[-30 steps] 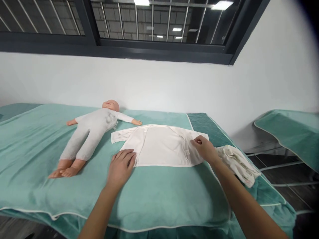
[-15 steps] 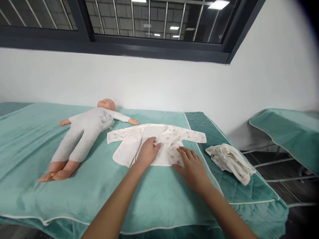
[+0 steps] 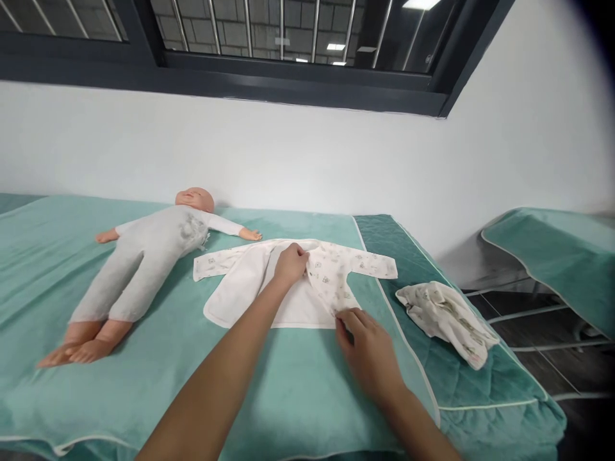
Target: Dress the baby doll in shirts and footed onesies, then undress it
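A white baby shirt (image 3: 331, 272) with small printed figures lies spread on the green bed cover, its sleeves stretched to both sides. Its left front panel (image 3: 235, 291) is folded outward and shows the plain inside. My left hand (image 3: 291, 264) pinches the edge of the right front panel near the neckline. Lower down, my right hand (image 3: 369, 349) has thumb and fingers closed on that panel's bottom corner. To the left a baby doll (image 3: 148, 250) in a whitish suit lies on its back, one arm reaching toward the shirt's sleeve.
A crumpled white printed garment (image 3: 446, 320) rests on the darker quilted mattress (image 3: 500, 397) at the right. Beyond that edge stands a metal frame with a green cover (image 3: 562, 256). Behind the bed are a white wall (image 3: 312, 160) and a dark-framed window (image 3: 298, 86).
My left hand has moved up toward the neckline and closed on the panel edge. My right hand has closed on the lower corner. The right panel now lies flatter, and the view has shifted slightly.
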`<state>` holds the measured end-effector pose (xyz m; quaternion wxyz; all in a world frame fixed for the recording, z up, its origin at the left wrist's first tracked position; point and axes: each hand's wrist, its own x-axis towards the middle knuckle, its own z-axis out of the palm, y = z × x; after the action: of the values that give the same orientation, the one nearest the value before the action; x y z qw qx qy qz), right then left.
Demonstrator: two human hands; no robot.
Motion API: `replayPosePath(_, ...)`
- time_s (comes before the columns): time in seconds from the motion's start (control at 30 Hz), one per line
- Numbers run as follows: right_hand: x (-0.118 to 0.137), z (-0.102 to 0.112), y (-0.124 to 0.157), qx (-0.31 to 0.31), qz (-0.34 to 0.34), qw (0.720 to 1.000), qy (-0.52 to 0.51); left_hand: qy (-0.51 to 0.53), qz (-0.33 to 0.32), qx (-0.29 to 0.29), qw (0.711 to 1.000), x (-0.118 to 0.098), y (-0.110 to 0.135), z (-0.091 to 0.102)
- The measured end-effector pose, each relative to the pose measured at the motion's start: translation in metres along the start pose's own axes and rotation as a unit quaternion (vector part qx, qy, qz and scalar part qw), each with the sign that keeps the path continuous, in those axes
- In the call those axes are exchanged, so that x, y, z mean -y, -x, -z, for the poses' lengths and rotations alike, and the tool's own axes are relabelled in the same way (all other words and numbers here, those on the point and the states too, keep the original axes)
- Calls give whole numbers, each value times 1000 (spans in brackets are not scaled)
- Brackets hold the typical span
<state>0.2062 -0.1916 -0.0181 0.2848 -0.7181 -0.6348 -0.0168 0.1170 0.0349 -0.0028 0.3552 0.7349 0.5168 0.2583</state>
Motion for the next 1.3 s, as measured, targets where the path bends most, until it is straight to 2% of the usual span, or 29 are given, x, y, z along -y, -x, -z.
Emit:
replayPosePath(0.07,11,-5,-7,2,-3,999,-49,60,-1,-13,998,-1,-4,0)
replayPosePath(0.2,26,-16,-19,15,-12,996,-82,137,12,-46,989,0,-11,-1)
replayPosePath(0.3,24,-22,-20,27,-18,996,-85,160,35,-36,986,4,-13,-4)
replayPosePath(0.43,19,-24,-18,43,7,997,-64,175,55,-5,983,9,-13,-4)
replayPosePath(0.5,17,-22,-18,41,8,995,-95,184,59,1,981,7,-13,-3)
replayPosePath(0.57,15,-18,-19,26,-31,984,-174,194,59,-1,979,-1,-13,-1)
replayPosePath(0.63,11,-14,-21,-9,-114,953,-282,203,54,1,978,-14,-15,-1)
replayPosePath(0.67,9,-12,-22,-33,-158,926,-341,206,49,5,977,-23,-16,-3)
replayPosePath(0.73,2,-8,-23,-89,-230,856,-454,211,30,23,977,-43,-17,-10)
replayPosePath(0.8,-6,-6,-20,-134,-272,786,-539,211,-4,54,976,-63,-18,-20)
replayPosePath(0.83,-11,-5,-17,-146,-288,760,-564,212,-23,75,974,-71,-17,-25)
replayPosePath(0.9,-20,-4,-10,-152,-313,734,-583,203,-80,118,969,-79,-14,-31)
replayPosePath(1.0,-31,-3,3,-130,-325,751,-561,121,-188,140,965,-69,-5,-30)
replayPosePath(1.1,-39,0,10,-112,-324,775,-531,4,-238,86,967,-43,15,-23)
replayPosePath(1.2,-48,5,12,-94,-334,784,-514,-53,-269,30,961,-23,50,-20)
replayPosePath(1.3,-60,13,12,-81,-329,807,-483,-44,-304,22,951,-16,94,-25)
